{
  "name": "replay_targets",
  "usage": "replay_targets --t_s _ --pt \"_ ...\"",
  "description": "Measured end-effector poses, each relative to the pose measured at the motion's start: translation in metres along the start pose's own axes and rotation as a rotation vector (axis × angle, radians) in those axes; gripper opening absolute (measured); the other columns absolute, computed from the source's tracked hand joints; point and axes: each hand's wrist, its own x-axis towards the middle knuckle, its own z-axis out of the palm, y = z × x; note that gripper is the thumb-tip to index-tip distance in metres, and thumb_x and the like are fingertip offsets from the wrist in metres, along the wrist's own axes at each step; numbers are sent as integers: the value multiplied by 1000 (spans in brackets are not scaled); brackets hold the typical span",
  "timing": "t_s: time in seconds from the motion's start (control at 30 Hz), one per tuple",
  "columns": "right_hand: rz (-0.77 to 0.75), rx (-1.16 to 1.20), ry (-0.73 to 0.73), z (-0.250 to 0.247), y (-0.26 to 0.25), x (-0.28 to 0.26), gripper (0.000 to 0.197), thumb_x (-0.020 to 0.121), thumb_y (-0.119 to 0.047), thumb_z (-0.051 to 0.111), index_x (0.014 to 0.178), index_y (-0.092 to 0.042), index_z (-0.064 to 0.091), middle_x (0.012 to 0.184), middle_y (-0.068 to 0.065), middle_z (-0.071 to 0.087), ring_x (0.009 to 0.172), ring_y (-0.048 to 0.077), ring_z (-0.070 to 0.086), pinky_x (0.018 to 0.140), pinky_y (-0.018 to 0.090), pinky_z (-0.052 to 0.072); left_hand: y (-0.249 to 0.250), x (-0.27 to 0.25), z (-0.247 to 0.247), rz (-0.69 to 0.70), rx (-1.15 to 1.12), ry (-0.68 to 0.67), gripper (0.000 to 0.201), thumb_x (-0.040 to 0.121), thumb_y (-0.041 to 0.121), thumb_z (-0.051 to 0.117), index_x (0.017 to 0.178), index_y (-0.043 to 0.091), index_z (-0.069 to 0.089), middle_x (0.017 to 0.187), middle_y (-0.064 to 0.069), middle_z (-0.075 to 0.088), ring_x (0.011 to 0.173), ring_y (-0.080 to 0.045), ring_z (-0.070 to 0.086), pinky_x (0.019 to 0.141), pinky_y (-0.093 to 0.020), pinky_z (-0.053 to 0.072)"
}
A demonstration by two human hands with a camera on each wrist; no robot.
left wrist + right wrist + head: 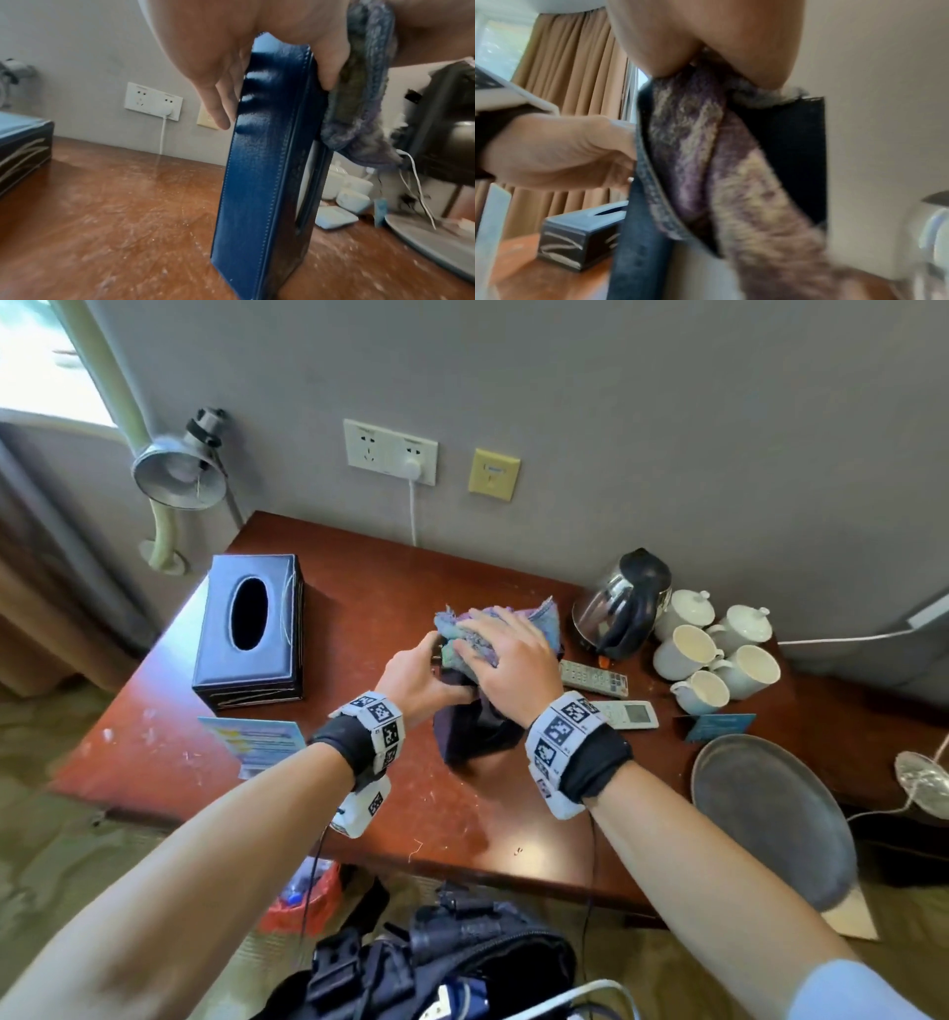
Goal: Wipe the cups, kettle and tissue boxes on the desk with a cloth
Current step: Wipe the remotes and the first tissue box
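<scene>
A dark blue tissue box [477, 726] stands on end at the middle of the desk [359, 793]. My left hand [416, 670] grips its upper end, fingers [218, 113] on one face and the thumb on the other. My right hand [498, 654] lies flat on a purple-grey cloth [534, 616] and presses it against the box's top and side. The wrist views show the same box [262, 162] and cloth [706, 162]. A second tissue box [251, 629] lies flat at the left. The kettle [624, 603] and several white cups [719, 654] stand at the back right.
Two remote controls [593, 677] lie between the held box and the cups. A grey round tray [770, 814] sits at the right front, and a printed card [257, 737] at the left front. A lamp [179, 469] hangs at the back left. A black bag [462, 958] lies below the desk's front edge.
</scene>
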Motion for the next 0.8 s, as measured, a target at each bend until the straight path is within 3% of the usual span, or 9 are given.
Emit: replay_targets --t_s 0.13,0.27,0.37,0.47,0.57,0.7,0.8 --pt "177 36 5 -29 35 -5 37 99 -31 55 133 -19 60 145 -1 52 138 19 43 115 32 28 -5 -7 1 43 21 -63 82 64 38 89 135 25 50 121 3 68 112 -14 63 102 -34 49" --pt "319 61 31 -34 41 -5 37 101 -30 51 135 -18 57 147 2 50 139 22 41 116 34 30 1 -12 2 80 3 -115 80 64 37 86 136 27 51 119 6 68 108 -12 65 100 -35 51" --pt "310 -6 23 -19 21 -6 50 99 -49 43 137 -19 55 146 0 51 140 26 38 116 42 29 0 -14 -1 62 23 -90 75 67 30 88 133 23 54 117 4 69 107 -12 65 98 -32 51" --pt "260 -133 15 0 -4 -11 69 90 -69 41 138 -22 52 146 -1 51 143 31 31 119 48 19 -3 -16 -3 57 51 -59 65 65 27 88 123 22 59 113 3 70 106 -13 65 97 -34 52" --pt "113 -144 88 12 -14 -19 55 94 -56 45 130 -18 60 136 3 60 136 33 43 116 48 24 -2 -17 -2 64 60 -35 57 64 25 87 114 22 60 107 4 71 102 -14 67 94 -36 53" --pt "7 -110 78 4 7 -22 51 96 -47 40 127 -16 64 134 5 62 131 29 50 114 43 28 -2 -19 -2 47 78 -53 74 67 32 87 133 23 55 122 4 68 113 -12 62 101 -32 49" --pt "166 -24 89 -16 36 -17 42 100 -39 47 132 -15 60 138 5 58 134 28 45 114 41 32 -2 -20 -1 27 81 -50 77 64 41 87 133 29 54 120 5 68 112 -13 63 100 -35 50"
